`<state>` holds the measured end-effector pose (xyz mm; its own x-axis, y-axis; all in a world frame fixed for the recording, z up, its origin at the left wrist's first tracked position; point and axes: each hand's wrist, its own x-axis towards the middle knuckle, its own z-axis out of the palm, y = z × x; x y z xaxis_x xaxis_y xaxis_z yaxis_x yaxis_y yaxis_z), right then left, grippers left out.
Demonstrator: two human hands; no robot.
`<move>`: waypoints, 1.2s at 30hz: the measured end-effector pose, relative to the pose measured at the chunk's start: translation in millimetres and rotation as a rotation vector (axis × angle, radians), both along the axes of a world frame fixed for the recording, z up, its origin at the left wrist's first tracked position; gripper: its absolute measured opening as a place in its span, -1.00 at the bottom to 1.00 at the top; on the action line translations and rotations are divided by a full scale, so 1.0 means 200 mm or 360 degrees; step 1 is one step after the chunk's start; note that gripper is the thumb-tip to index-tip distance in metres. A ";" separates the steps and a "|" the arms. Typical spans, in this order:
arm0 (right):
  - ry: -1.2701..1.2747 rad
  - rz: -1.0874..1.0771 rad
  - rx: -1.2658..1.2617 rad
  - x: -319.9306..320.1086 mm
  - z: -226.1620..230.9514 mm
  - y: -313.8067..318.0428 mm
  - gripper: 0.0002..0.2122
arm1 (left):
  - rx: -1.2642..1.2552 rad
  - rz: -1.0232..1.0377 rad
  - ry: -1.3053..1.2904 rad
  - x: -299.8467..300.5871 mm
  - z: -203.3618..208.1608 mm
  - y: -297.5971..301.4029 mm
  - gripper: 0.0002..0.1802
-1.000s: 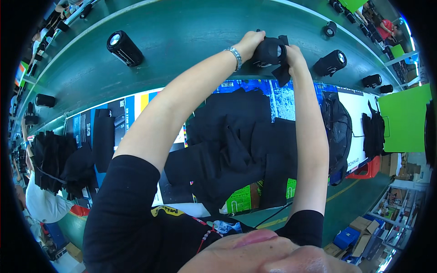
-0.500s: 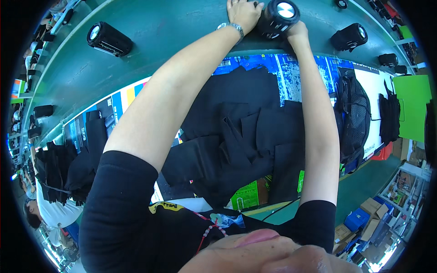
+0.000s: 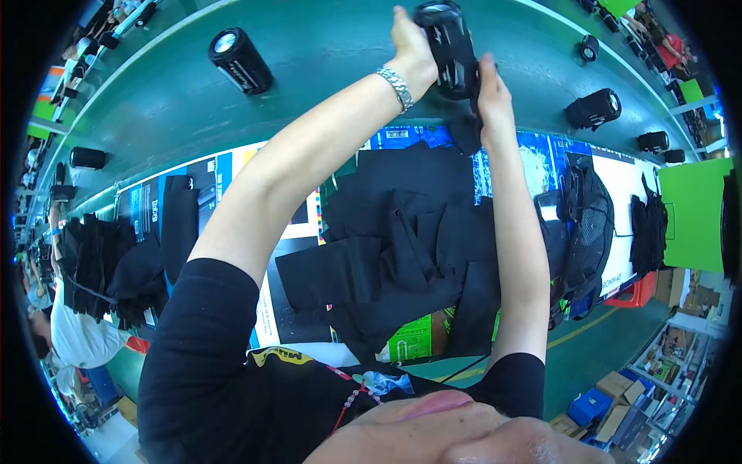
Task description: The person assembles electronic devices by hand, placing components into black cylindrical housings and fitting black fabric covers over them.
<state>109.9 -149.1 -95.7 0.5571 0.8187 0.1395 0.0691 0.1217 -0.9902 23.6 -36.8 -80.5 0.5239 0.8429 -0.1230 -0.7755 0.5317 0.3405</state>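
Note:
A black cylindrical speaker (image 3: 450,48) is held between my two hands at the far side, over the green bench. My left hand (image 3: 414,48) presses its left side, with the thumb sticking up. My right hand (image 3: 495,100) is at its lower right side, partly blurred, its fingers stretched along the casing. A dark strip of black fabric (image 3: 466,136) hangs just below the speaker, beside my right hand; whether I hold it too is unclear. Nearer to me lies a loose pile of black fabric pieces (image 3: 410,240) on printed sheets.
More black speakers stand or lie on the green bench (image 3: 325,62), one at the left (image 3: 241,62) and one at the right (image 3: 593,109). A black mesh bag (image 3: 589,216) lies right of the pile, and bundled black fabric (image 3: 89,263) at the left. A person in white (image 3: 81,332) is at far left.
The speaker has been tilted, so its side now shows more than its round end. My hands have shifted round to its two sides. The whole view has moved somewhat.

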 end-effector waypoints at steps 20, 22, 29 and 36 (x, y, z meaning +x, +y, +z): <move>-0.0812 -0.0031 -0.0054 -0.06 0.36 -0.20 -0.49 | -0.0202 0.0109 0.0695 -0.31 0.12 -0.12 -0.30; -0.1315 -0.0208 0.0048 -0.04 0.41 -0.14 -0.46 | -0.0092 0.0108 0.0886 -0.42 0.03 -0.04 -0.32; -0.1560 0.0079 0.0028 -0.01 0.32 -0.02 -0.38 | 0.1091 0.0246 0.1124 -0.41 0.12 -0.08 -0.46; -0.0834 0.0166 0.0306 -0.03 0.21 0.09 -0.44 | 0.1362 -0.0277 0.1591 -0.25 0.12 0.16 -0.54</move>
